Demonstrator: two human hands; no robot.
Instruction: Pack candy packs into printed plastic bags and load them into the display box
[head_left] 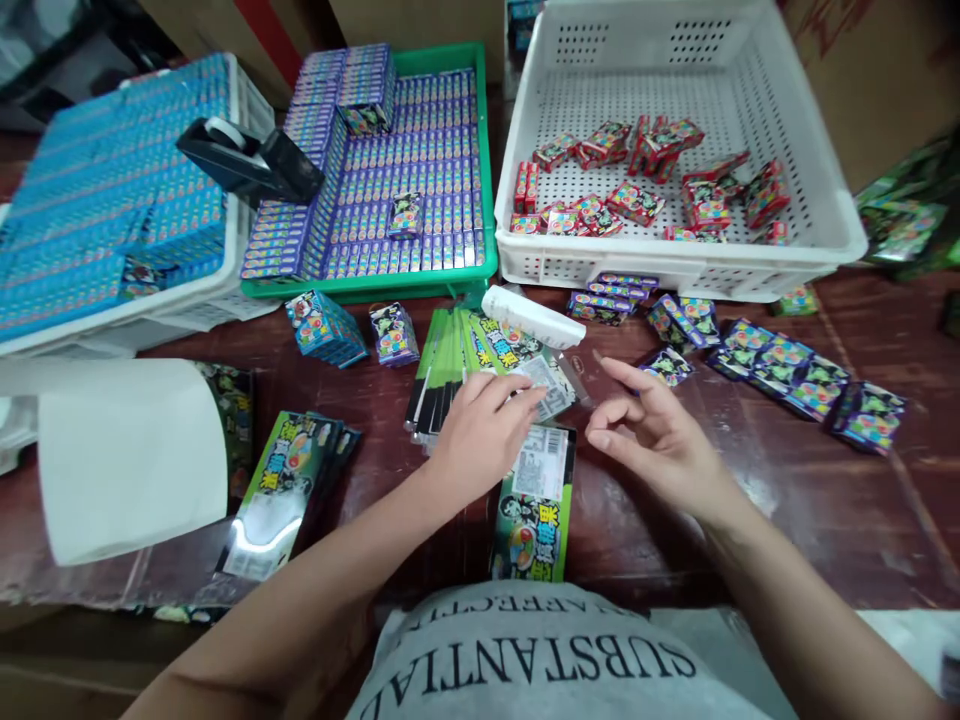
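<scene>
- Your left hand [487, 425] is bent over the near end of the fan [442, 365], its fingertips at a white label [555, 388]; you can't tell from here whether they pinch anything.
- Your right hand [660, 435] has thumb and forefinger apart, the other fingers curled, just beside a clear flap [576, 378].
- The pack [531, 540] lies flat on the table [630, 535] between your forearms and your shirt [525, 650], partly under your left hand.
- Its long axis runs almost straight away from you, far end leaning slightly right; the labelled end points away, the printed end toward you.
- The fan's strips spread at angles, mostly pointing away from you.
- A white roll [532, 318] lies crosswise over its far end, right end nearer you.
- Purple boxes [780, 365] lie beyond your right hand.
</scene>
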